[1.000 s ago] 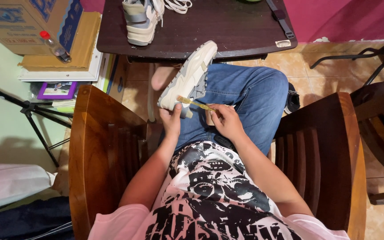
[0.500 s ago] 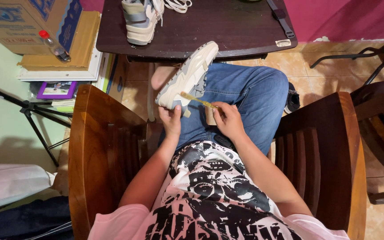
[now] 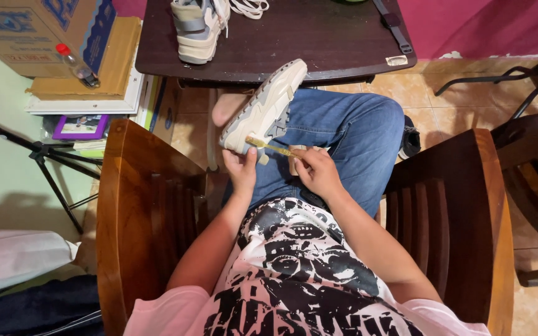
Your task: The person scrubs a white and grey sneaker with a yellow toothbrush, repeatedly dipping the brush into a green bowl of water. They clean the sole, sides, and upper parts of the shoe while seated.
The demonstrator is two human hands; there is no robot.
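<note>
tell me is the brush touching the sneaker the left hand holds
Touching. The head view shows the yellow brush in the right hand laid against the heel of the cream sneaker, which the left hand grips.

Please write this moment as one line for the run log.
left hand: holds pale shoe | right hand: small brush against shoe heel | seated, wooden chair

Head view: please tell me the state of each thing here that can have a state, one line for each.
Cream and grey sneaker: sole up, tilted on the lap, held at its heel.
Left hand: gripping the sneaker's heel.
Right hand: closed on the brush handle.
Thin yellowish brush: tip against the heel.
Second cream sneaker: upright on the dark table, laces loose.
Clear red-capped bottle: lying on its side, capped.
</note>
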